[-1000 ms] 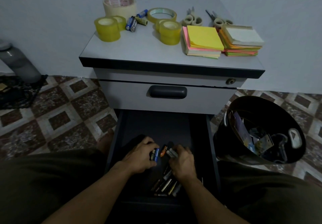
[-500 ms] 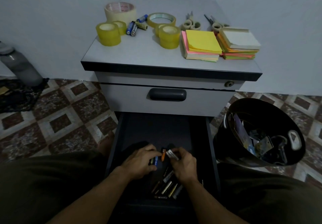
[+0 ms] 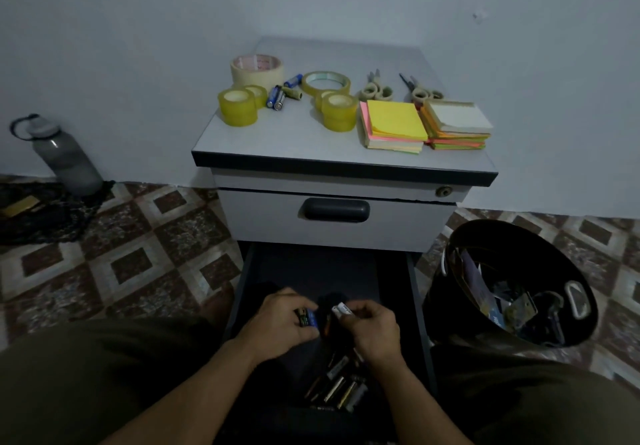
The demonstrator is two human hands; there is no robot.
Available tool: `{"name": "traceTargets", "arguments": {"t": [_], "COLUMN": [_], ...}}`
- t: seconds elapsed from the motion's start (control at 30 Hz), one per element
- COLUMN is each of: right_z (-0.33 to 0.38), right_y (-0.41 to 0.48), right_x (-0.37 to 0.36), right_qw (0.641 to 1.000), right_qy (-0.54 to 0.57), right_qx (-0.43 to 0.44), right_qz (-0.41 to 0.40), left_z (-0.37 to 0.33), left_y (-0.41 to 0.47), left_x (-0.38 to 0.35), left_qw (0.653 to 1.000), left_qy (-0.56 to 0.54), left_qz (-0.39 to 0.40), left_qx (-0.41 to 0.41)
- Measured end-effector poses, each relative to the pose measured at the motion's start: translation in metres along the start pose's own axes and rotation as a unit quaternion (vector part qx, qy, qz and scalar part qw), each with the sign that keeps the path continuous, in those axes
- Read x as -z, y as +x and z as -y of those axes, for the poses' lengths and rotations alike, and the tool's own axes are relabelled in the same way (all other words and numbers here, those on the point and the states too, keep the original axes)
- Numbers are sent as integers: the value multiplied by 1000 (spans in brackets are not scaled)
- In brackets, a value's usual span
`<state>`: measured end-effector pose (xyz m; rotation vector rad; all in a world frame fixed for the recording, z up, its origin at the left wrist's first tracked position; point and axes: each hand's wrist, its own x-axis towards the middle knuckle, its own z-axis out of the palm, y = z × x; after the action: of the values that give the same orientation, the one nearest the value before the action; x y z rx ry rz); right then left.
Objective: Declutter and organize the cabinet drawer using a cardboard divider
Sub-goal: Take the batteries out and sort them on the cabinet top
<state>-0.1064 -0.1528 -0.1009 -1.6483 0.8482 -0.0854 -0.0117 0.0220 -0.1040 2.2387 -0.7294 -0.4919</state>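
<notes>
Gripping a few batteries [image 3: 307, 318] in the left hand [image 3: 277, 321] over the open drawer [image 3: 311, 268]. Pinching one pale battery [image 3: 343, 309] in the right hand [image 3: 374, 332] close beside, above a loose heap [image 3: 341, 387] at the drawer's near end.

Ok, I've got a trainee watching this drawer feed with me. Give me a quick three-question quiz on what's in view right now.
1. True or false: the bottom drawer is pulled open while the drawer above it is closed.
2. Multiple choice: where does the black bin stand relative to the cabinet? A) on the person's right of it B) on the person's left of it C) on top of it
3. Fill in: the left hand and the right hand both hold ____.

Key: 1 true; 2 A; 3 batteries.
</notes>
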Motion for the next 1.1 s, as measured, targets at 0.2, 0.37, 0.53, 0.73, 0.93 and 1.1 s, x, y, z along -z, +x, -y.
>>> {"name": "traceTargets", "arguments": {"t": [0.2, 0.37, 0.53, 0.73, 0.93, 1.1], "right_z": [54, 107, 192, 296, 374, 403], "right_y": [-13, -53, -86, -55, 12, 64], "right_x": [18, 38, 63, 67, 47, 21], "right_qw": [997, 992, 981, 965, 960, 957], "right_qy": [28, 52, 53, 64, 1, -86], "right_qx": [11, 57, 153, 236, 269, 268], "right_qz": [66, 98, 108, 96, 77, 73], "left_z": [-49, -97, -146, -185, -198, -182], "left_y": [-23, -48, -55, -14, 62, 122], "left_x": [47, 108, 183, 260, 303, 318], "left_qw": [999, 998, 991, 983, 976, 981], "left_qy": [0, 8, -54, -42, 19, 72], "left_qz": [-14, -34, -107, -154, -192, -162], "left_qx": [-36, -48, -53, -89, -103, -74]}}
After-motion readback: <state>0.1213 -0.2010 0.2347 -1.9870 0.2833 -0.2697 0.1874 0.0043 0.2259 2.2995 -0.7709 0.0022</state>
